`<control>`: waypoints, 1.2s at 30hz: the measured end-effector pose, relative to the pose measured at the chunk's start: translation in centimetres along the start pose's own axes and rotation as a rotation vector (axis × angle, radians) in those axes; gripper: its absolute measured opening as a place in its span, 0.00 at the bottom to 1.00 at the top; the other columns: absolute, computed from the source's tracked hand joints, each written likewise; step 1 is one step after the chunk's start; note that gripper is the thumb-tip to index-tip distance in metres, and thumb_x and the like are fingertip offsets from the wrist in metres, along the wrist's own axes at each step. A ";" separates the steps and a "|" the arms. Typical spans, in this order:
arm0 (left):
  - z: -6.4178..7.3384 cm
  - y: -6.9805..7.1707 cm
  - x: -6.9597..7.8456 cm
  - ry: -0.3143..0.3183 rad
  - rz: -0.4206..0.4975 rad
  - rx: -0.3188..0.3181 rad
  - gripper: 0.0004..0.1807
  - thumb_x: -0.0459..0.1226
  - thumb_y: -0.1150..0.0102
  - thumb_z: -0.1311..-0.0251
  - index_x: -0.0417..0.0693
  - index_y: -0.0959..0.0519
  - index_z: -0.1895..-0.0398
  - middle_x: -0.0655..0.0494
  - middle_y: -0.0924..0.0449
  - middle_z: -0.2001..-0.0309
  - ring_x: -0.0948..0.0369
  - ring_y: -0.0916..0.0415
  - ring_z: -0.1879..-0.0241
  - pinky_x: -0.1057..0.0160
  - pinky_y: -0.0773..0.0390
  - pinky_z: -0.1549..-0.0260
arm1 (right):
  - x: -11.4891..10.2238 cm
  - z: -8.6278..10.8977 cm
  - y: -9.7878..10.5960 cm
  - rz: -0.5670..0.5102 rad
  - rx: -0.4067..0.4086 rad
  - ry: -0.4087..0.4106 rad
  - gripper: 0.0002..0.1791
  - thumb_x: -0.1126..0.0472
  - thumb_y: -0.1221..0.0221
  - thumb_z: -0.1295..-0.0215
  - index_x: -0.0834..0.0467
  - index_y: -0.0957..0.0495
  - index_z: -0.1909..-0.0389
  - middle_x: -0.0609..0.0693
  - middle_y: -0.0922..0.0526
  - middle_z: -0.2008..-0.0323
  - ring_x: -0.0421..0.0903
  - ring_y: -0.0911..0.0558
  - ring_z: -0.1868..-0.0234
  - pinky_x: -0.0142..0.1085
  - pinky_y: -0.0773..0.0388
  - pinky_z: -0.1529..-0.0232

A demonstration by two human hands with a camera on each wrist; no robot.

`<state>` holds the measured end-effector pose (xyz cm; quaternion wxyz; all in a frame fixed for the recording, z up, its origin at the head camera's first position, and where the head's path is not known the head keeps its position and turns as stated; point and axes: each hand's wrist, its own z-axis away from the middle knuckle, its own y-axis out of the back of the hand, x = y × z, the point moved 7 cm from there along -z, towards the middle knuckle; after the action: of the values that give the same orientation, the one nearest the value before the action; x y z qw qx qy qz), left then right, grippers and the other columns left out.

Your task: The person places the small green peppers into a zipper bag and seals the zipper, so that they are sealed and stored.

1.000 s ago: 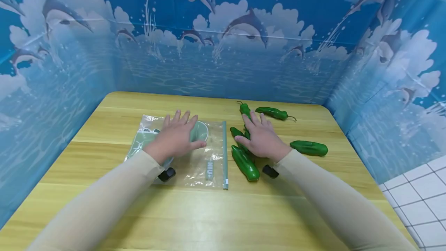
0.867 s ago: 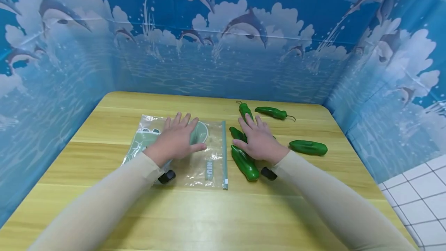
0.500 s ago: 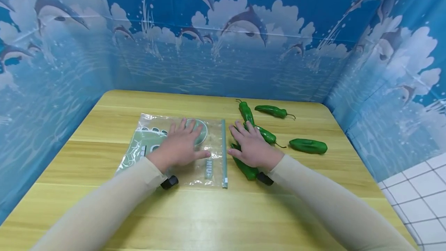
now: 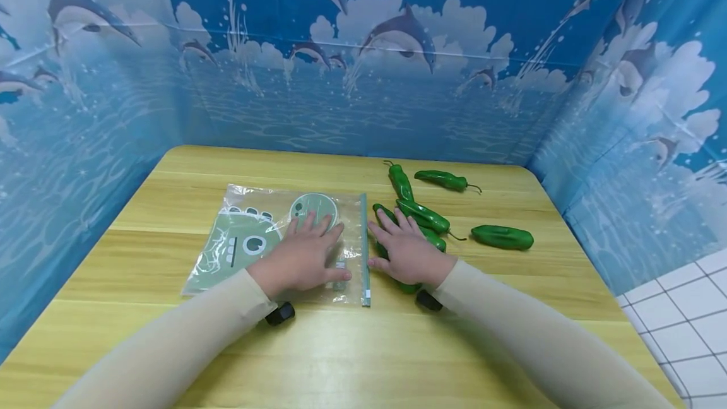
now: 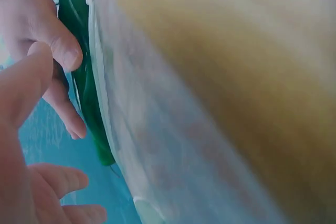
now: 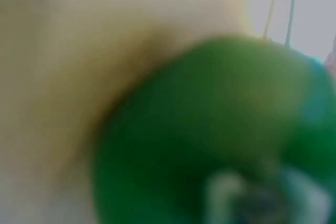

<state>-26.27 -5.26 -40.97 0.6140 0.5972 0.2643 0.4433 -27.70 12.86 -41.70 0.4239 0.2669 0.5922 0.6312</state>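
Note:
My left hand is spread flat over a clear zip bag with a green printed cartoon; whether it touches the plastic I cannot tell. Fingers straight, my right hand hovers over or rests on several green peppers beside the bag's green zip edge. It partly hides the nearest ones. In the left wrist view a long pepper lies along the bag's edge, by the right hand's fingers. A blurred pepper fills much of the right wrist view. Neither hand grips anything.
Farther back on the wooden table lie two more peppers, one upright in view and one sideways. Another single pepper is off to the right. A dolphin-printed curtain encloses the table's back and sides.
Both hands have drawn back toward the person, the left also drifting right and the right slightly left. More of the bag's print and the farther peppers now show. Bag and peppers look unmoved.

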 end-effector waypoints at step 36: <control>0.9 -3.2 1.8 -0.085 0.041 -0.147 0.54 0.67 0.35 0.39 0.52 0.40 0.17 0.43 0.48 0.16 0.36 0.53 0.17 0.32 0.42 0.24 | 0.8 -0.2 -2.0 0.061 -0.043 -0.029 0.48 0.26 0.44 0.32 0.46 0.38 0.18 0.56 0.53 0.14 0.69 0.64 0.15 0.70 0.58 0.20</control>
<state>-23.95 -3.83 -43.60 0.6576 0.5740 0.1927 0.4483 -27.79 13.35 -43.83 0.4185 0.2848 0.5638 0.6525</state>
